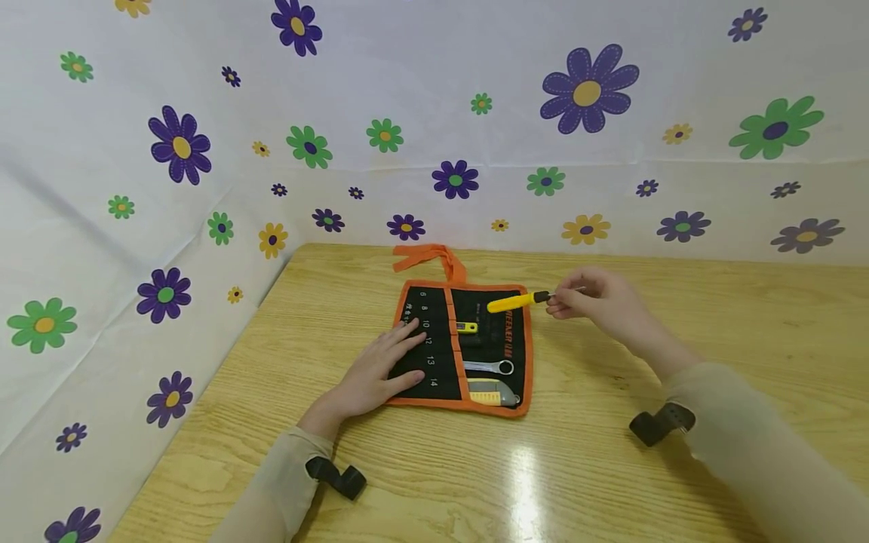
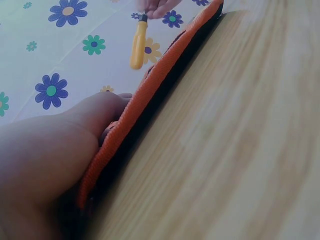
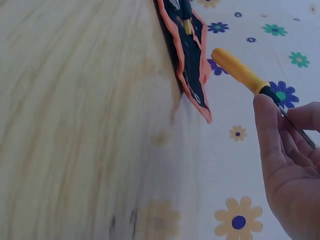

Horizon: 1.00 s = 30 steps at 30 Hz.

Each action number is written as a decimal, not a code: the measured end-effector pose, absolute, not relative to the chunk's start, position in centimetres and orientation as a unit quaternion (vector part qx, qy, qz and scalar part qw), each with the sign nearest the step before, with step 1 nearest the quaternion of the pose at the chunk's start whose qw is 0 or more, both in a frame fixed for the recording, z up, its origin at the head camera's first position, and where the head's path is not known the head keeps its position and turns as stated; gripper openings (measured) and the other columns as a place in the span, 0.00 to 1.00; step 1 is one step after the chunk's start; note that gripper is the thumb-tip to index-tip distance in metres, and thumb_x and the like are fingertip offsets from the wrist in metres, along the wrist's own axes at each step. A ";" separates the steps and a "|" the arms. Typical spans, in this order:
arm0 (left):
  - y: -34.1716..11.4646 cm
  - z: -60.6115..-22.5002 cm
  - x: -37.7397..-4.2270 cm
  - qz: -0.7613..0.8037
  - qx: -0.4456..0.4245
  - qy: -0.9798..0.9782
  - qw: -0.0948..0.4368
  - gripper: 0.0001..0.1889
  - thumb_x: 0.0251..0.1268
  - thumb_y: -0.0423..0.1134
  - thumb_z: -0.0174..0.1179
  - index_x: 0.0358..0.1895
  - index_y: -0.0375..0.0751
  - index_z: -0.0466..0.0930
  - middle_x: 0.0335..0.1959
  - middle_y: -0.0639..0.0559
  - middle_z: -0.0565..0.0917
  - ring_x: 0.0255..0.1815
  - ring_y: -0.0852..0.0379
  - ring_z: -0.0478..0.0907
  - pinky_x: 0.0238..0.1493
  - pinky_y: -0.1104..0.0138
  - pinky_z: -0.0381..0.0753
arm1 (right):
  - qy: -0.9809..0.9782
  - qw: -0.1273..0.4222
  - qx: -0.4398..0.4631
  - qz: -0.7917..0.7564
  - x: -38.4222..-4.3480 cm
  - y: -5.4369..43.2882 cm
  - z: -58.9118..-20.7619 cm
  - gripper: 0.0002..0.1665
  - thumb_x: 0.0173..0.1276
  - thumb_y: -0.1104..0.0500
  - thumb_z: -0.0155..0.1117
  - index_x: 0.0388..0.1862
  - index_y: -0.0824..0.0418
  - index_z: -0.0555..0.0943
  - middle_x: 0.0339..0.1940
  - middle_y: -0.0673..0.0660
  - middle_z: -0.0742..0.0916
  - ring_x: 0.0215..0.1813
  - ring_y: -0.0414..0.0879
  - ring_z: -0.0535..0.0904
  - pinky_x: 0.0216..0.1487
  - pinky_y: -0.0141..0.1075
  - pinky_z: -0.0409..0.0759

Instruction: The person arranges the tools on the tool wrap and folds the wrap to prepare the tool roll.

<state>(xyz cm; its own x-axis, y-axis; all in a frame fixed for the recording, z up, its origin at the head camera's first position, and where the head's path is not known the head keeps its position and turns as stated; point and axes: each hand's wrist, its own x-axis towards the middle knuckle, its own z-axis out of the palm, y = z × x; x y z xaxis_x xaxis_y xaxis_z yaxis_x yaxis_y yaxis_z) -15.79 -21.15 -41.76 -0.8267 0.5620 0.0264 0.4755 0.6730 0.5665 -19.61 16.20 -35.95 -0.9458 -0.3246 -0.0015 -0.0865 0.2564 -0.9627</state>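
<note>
My right hand (image 1: pixel 589 302) pinches a screwdriver by its thin metal shaft, near the black collar. The screwdriver's yellow handle (image 1: pixel 511 303) points left, over the right part of a black tool pouch (image 1: pixel 441 351) with orange edging. In the right wrist view the shaft (image 3: pixel 298 131) runs between thumb and fingers. My left hand (image 1: pixel 380 368) rests on the pouch's left side, fingers spread over the printed numbers. In the pouch's pockets sit a ring spanner (image 1: pixel 498 367), a yellow-and-grey utility knife (image 1: pixel 493 392) and a small yellow-ended tool (image 1: pixel 467 327).
The pouch lies on a wooden table (image 1: pixel 611 467), its orange tie strap (image 1: pixel 434 259) stretched toward the back edge. A white cloth with printed flowers (image 1: pixel 407 90) hangs behind and to the left. Black bands with small cameras (image 1: pixel 655 424) sit on both wrists.
</note>
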 end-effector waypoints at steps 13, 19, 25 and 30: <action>-21.1 -41.5 -15.7 0.285 0.286 0.912 0.074 0.32 0.70 0.51 0.54 0.74 0.45 0.59 0.77 0.51 0.51 0.76 0.49 0.44 0.73 0.50 0.43 | 0.796 0.100 -0.132 -0.583 -21.2 12.1 -37.1 0.09 0.72 0.67 0.55 0.44 0.74 0.75 0.42 0.68 0.85 0.44 0.60 0.84 0.44 0.45 0.82; -21.0 -41.4 -15.7 0.284 0.284 0.913 0.076 0.32 0.70 0.51 0.54 0.74 0.45 0.59 0.77 0.51 0.51 0.76 0.50 0.44 0.73 0.50 0.43 | 0.832 0.083 -0.151 -0.528 -21.5 11.8 -37.4 0.08 0.72 0.66 0.55 0.43 0.71 0.78 0.39 0.64 0.86 0.41 0.55 0.85 0.42 0.41 0.83; -21.1 -41.6 -15.7 0.286 0.285 0.912 0.076 0.32 0.70 0.51 0.54 0.74 0.46 0.58 0.77 0.51 0.50 0.76 0.50 0.43 0.73 0.51 0.42 | 0.878 0.053 -0.189 -0.437 -21.5 11.6 -37.1 0.09 0.71 0.69 0.55 0.42 0.72 0.82 0.35 0.62 0.87 0.36 0.52 0.85 0.38 0.42 0.84; -21.2 -41.7 -15.8 0.284 0.286 0.912 0.074 0.33 0.71 0.52 0.53 0.74 0.46 0.58 0.77 0.52 0.50 0.76 0.51 0.43 0.73 0.51 0.42 | 0.892 0.055 -0.196 -0.404 -21.6 11.2 -36.7 0.09 0.70 0.71 0.55 0.41 0.73 0.83 0.33 0.61 0.87 0.33 0.50 0.85 0.36 0.40 0.84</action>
<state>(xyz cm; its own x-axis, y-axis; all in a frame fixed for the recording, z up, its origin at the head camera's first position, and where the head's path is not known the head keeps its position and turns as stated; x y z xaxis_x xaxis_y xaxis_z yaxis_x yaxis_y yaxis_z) -15.81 -21.17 -41.75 -0.8250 0.5644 0.0275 0.4800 0.6742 0.5614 -21.57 11.19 -36.72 -0.9171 -0.3939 0.0608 -0.3055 0.5967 -0.7420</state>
